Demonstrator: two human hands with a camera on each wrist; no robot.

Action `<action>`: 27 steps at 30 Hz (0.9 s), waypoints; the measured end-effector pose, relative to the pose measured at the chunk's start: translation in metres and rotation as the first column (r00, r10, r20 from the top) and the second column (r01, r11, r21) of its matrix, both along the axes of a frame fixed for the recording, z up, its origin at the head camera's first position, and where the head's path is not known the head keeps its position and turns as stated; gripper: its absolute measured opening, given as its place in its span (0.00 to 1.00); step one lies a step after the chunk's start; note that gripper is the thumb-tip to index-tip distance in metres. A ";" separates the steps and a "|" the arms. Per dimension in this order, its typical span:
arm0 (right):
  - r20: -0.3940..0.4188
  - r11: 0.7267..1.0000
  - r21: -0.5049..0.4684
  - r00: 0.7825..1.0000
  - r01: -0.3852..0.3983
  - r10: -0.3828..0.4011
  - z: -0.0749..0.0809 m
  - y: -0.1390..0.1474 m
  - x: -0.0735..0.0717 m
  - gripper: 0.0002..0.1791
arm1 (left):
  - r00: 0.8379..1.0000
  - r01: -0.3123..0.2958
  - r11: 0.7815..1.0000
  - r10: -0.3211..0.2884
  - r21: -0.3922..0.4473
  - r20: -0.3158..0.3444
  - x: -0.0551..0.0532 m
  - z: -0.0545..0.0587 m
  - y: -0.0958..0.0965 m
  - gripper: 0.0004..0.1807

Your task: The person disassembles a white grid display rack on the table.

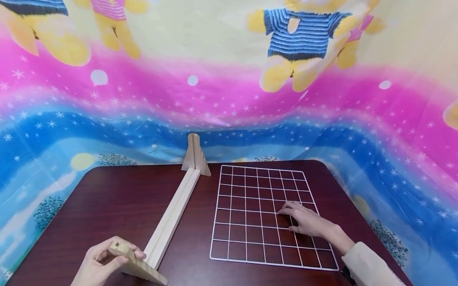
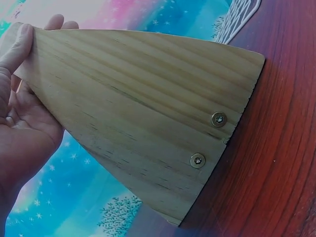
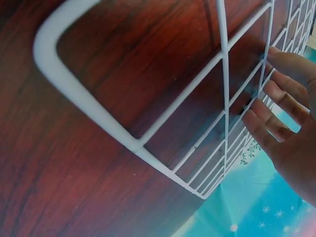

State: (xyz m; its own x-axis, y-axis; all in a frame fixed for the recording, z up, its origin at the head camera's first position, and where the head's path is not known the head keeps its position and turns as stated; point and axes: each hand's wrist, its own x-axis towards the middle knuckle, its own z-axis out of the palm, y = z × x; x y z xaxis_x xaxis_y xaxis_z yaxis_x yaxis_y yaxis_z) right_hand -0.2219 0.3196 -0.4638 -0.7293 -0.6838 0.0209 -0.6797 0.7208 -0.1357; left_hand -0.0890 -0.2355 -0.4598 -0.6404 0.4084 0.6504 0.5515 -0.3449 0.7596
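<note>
A wooden stand lies along the left half of the table, with a long grooved beam between two tapered end pieces. The far end piece stands upright at the back. My left hand grips the narrow top of the near end piece, thumb on its outer face and fingers behind. Two screw heads sit near that piece's wide edge. To the right, a white wire grid panel lies flat. Over its right part is my right hand, its loosely bent fingertips at the wires; whether they bear on them I cannot tell.
The dark red-brown table has rounded back corners. A printed cloth with bears and snowflakes hangs behind it and along both sides. Bare tabletop lies left of the beam and between beam and grid.
</note>
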 end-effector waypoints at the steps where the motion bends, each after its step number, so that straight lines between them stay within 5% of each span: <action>1: 0.005 1.000 -0.006 1.000 -0.003 0.003 0.000 0.000 0.000 0.25 | 1.000 -0.001 1.000 0.001 0.002 -0.004 0.000 0.000 0.000 0.18; 11: -0.030 0.996 -0.057 0.997 -0.069 0.067 -0.001 -0.002 -0.005 0.26 | 0.993 -0.108 0.993 0.110 -0.056 0.039 0.005 0.001 0.001 0.21; 20: 0.055 0.999 -0.024 0.998 -0.036 0.038 0.000 -0.008 -0.008 0.25 | 0.980 -0.185 0.978 0.191 -0.092 0.055 0.012 0.003 -0.002 0.23; 27: 0.038 0.997 -0.035 0.997 -0.066 0.068 0.000 -0.016 -0.013 0.26 | 0.972 -0.218 0.970 0.226 -0.107 0.066 0.015 0.003 -0.003 0.23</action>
State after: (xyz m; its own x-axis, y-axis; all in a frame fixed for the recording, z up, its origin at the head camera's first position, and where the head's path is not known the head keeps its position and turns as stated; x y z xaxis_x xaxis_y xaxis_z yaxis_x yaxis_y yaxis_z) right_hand -0.2352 0.3035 -0.4636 -0.6826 -0.7306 0.0167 -0.7200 0.6685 -0.1863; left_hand -0.0737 -0.2386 -0.4571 -0.7686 0.3097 0.5598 0.5446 -0.1422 0.8265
